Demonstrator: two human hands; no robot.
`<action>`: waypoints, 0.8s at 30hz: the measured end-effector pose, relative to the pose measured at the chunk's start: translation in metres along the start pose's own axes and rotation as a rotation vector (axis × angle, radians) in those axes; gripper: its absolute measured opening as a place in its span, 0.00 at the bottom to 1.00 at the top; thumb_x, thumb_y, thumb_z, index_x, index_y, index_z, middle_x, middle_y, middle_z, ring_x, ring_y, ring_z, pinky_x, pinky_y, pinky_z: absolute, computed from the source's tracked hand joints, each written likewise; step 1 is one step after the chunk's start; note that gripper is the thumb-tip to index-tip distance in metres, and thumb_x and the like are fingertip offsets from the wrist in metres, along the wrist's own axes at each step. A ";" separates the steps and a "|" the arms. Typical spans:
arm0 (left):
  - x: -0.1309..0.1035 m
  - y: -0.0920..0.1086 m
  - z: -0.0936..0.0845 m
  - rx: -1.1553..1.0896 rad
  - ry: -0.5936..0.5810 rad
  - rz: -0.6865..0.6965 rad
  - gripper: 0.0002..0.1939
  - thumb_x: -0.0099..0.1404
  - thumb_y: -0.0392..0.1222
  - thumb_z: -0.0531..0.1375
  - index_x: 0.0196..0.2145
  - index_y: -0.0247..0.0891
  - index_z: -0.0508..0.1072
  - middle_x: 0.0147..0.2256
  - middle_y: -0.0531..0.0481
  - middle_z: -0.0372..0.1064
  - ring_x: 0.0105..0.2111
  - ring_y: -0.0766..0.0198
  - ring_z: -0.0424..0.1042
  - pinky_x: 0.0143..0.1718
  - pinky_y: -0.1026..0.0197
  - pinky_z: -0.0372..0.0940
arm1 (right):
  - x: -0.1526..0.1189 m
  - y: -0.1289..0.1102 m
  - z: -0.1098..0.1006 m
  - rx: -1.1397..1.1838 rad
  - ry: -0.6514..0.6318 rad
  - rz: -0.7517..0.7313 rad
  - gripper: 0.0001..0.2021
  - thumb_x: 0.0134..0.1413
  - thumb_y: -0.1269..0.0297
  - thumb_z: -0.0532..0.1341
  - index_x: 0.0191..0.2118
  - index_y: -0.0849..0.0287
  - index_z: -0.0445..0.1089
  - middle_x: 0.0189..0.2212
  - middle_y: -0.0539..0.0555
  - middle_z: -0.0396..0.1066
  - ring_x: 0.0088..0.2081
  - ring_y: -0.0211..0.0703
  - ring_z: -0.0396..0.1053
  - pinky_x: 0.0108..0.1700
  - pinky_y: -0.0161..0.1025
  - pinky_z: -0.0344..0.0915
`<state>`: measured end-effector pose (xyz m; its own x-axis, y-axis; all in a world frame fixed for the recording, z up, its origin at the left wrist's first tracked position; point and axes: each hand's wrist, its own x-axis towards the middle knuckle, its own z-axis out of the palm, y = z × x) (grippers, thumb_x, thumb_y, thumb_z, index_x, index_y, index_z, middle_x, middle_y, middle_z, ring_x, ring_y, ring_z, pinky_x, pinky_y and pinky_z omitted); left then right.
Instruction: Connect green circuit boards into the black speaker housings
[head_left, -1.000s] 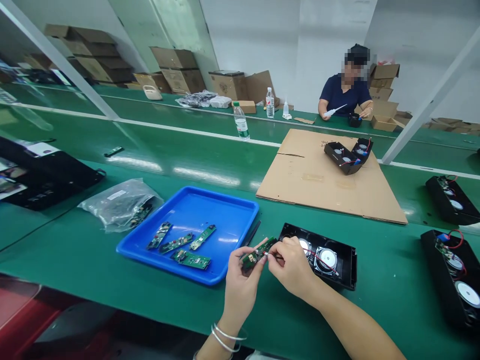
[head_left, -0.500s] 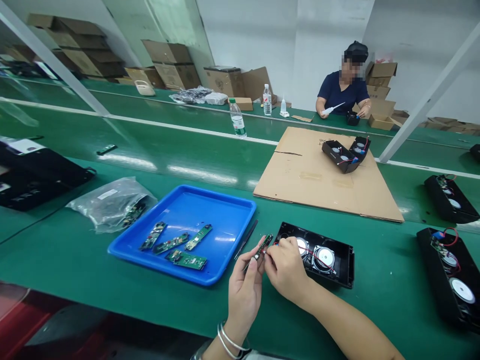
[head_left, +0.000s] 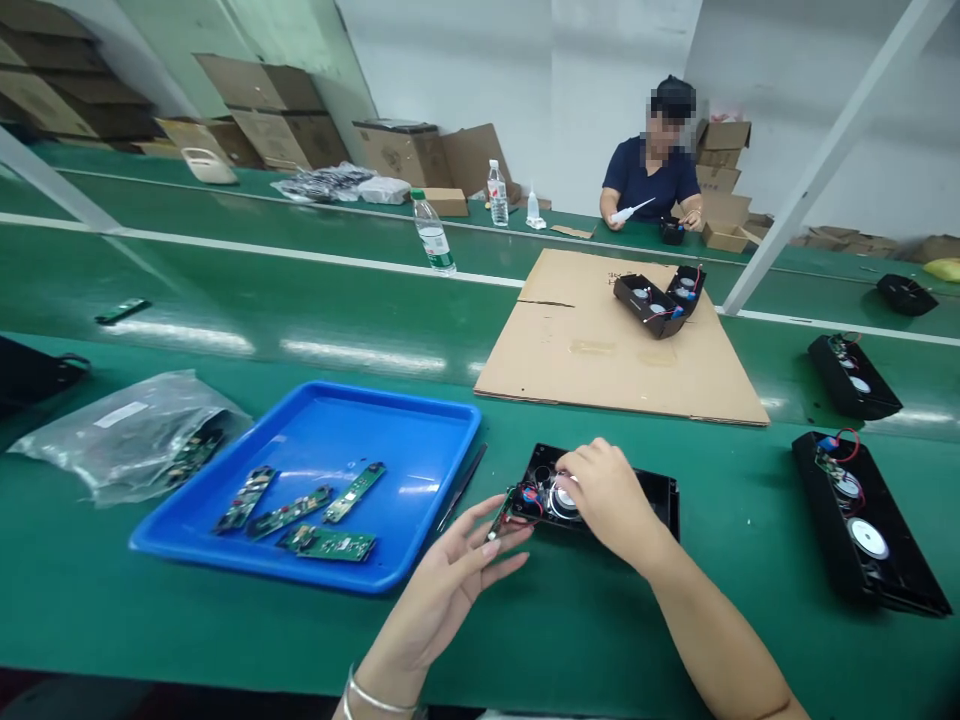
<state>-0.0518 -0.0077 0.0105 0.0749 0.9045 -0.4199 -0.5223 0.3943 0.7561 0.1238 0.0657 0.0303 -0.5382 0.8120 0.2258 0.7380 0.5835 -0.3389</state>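
Note:
My left hand [head_left: 457, 565] pinches a narrow green circuit board [head_left: 501, 515] between thumb and fingers, at the left end of a black speaker housing [head_left: 664, 497]. Red and black wires run between the board and the housing. Over the housing, my right hand [head_left: 611, 500] has its fingers bent together at a round white-backed speaker [head_left: 564, 500]. Whatever lies under those fingertips is hidden, and the hand also covers the housing's middle. Left of the housing, a blue tray [head_left: 390, 400] carries several green circuit boards [head_left: 330, 543].
Dark tweezers [head_left: 463, 487] lie beside the tray; a clear bag [head_left: 127, 435] of boards is further left. More speaker housings [head_left: 870, 525] stand at right, others on a cardboard sheet [head_left: 540, 350]. A bottle [head_left: 433, 235] stands behind. Across the line sits a person [head_left: 651, 175] holding a white pointed bottle.
My right hand has moved off the circuit board to the speaker in the housing. My left hand still holds the board, fingers more spread. The view has shifted rightward.

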 end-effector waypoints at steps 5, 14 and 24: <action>-0.001 -0.015 0.007 0.088 -0.118 -0.121 0.19 0.53 0.43 0.64 0.43 0.36 0.69 0.41 0.38 0.74 0.43 0.49 0.71 0.42 0.51 0.64 | -0.001 0.014 0.018 -0.052 -0.213 0.095 0.03 0.52 0.73 0.60 0.33 0.60 0.70 0.33 0.56 0.70 0.38 0.48 0.62 0.36 0.41 0.57; 0.007 -0.017 0.007 0.337 0.039 0.132 0.24 0.50 0.53 0.64 0.42 0.37 0.71 0.40 0.42 0.73 0.45 0.49 0.68 0.50 0.50 0.58 | -0.021 0.038 0.000 0.368 -0.211 0.288 0.06 0.56 0.72 0.53 0.34 0.60 0.66 0.29 0.52 0.69 0.30 0.37 0.64 0.32 0.34 0.60; 0.023 -0.019 0.040 0.368 0.010 0.049 0.22 0.46 0.45 0.66 0.39 0.33 0.72 0.40 0.44 0.74 0.43 0.51 0.70 0.44 0.53 0.66 | -0.036 0.049 0.005 0.840 -0.150 0.346 0.03 0.42 0.73 0.60 0.24 0.59 0.66 0.22 0.47 0.63 0.25 0.35 0.58 0.28 0.34 0.57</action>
<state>-0.0059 0.0124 0.0062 0.0482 0.9229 -0.3819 -0.1842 0.3840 0.9048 0.1772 0.0647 0.0011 -0.4333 0.8942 -0.1128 0.3617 0.0579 -0.9305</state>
